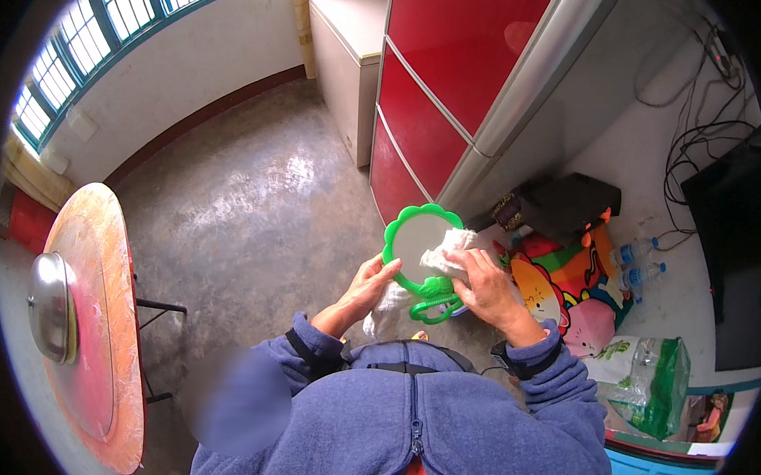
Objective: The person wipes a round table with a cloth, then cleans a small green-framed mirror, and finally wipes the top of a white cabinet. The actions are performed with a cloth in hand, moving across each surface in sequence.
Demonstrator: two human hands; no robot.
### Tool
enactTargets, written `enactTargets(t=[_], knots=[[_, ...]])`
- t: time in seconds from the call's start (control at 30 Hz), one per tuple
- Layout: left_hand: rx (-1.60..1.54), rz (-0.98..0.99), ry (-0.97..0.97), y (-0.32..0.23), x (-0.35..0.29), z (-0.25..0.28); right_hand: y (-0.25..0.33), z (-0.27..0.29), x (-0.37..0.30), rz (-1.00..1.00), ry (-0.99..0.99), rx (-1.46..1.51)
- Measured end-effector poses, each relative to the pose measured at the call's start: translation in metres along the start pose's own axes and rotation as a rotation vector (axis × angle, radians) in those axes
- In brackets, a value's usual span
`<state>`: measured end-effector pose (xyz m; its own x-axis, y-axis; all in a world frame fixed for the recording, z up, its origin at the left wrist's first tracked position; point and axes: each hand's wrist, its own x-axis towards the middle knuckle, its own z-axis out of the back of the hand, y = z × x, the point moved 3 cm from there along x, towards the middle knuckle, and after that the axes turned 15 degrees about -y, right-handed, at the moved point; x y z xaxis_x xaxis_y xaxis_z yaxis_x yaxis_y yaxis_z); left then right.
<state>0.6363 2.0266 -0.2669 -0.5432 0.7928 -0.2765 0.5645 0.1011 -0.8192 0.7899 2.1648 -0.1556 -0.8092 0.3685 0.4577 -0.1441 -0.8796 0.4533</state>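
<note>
In front of my chest is a round mirror [410, 243] with a scalloped green frame and a green looped handle or stand at its lower edge. My left hand [366, 289] grips the frame's left side, thumb on the rim. A white cloth [446, 252] is bunched under the fingers of my right hand [488, 290], pressed against the right part of the mirror's face. More white cloth [387, 308] hangs below my left hand; whether it is the same piece I cannot tell.
A round table [92, 335] with a metal lid [51, 309] stands at the left. Ahead are a red refrigerator [466, 55] and a pale chest [343, 69]. At the right lie a colourful cartoon bag [561, 280], plastic bottles [641, 264], a green-and-white package [650, 378] and loose cables [690, 139].
</note>
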Motion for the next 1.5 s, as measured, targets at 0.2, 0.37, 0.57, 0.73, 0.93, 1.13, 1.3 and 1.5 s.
enactTargets(t=[0.2, 0.37, 0.57, 0.73, 0.93, 1.13, 1.3, 1.5], knots=[[0.048, 0.015, -0.010, 0.006, 0.000, -0.003, 0.017, -0.024, 0.000, 0.094, 0.020, 0.135], [0.226, 0.038, -0.046, 0.010, -0.001, -0.001, 0.030, -0.035, 0.004, 0.198, -0.054, 0.072], [0.123, 0.041, 0.013, 0.009, -0.003, -0.005, 0.036, -0.040, 0.014, 0.195, -0.150, -0.027], [0.186, -0.027, 0.075, 0.009, -0.007, -0.011, 0.029, -0.044, 0.023, 0.188, -0.189, -0.158], [0.227, -0.008, 0.040, 0.010, -0.010, -0.013, -0.006, -0.032, 0.035, 0.030, -0.183, -0.370], [0.042, 0.057, -0.059, 0.010, -0.003, 0.002, -0.052, 0.008, 0.022, -0.216, -0.135, -0.470], [-0.047, 0.057, -0.052, 0.009, 0.001, 0.006, -0.064, 0.035, 0.009, -0.265, -0.267, -0.378], [-0.043, 0.020, -0.028, 0.006, 0.003, 0.000, -0.037, 0.044, 0.005, -0.253, -0.409, -0.118]])
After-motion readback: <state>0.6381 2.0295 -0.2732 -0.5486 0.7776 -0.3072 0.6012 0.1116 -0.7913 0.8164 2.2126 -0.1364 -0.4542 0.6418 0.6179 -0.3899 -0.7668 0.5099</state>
